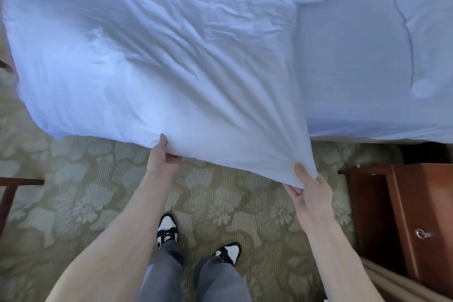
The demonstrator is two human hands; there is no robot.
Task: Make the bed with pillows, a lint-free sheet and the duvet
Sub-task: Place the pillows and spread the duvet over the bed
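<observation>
White and rumpled across left and centre: duvet (152, 56). Pinches near hem with left hand (163, 154), grips corner with right hand (311, 193), lower centre. Holds it taut and lifted, probably to spread over sheet (355, 56), right.

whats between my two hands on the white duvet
Head view: the hem of the rumpled white duvet spans left hand to right hand, above green floral carpet.

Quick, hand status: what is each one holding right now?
Left hand: closed, gripping the duvet edge.
Right hand: closed, pinching the duvet's corner.
</observation>
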